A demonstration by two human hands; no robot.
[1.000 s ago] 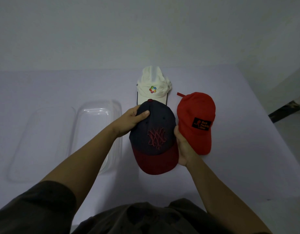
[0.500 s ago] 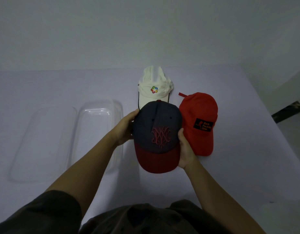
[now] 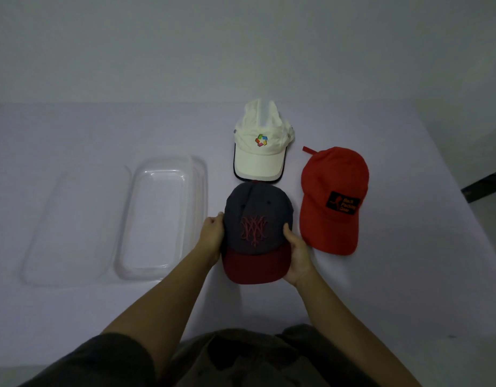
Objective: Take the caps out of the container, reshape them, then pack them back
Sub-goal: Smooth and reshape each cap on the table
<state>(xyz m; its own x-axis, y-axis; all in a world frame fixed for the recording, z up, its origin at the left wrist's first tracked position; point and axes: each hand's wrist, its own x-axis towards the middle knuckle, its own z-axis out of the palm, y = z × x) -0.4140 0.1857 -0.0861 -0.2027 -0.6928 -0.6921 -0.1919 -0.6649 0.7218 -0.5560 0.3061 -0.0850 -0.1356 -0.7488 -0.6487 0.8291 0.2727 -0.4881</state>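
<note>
Plain white table (image 3: 380, 289), pretty dim lighting. On it: a clear container (image 3: 163, 216) toward the left with its clear lid (image 3: 71, 227) lying flat just beside it, further left. To the right there's a white cap (image 3: 262, 143) at the back, a red cap (image 3: 333, 199) next to it, and a navy cap (image 3: 256, 230) with a dark red brim just in front of the white one.

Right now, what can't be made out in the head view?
- Small text on the black patch of the red fabric cap: too small and dim.
- Fingers of both the left hand and right hand: hidden behind the navy cap with the dark red brim.
- Clear plastic container: edges faint.
</note>
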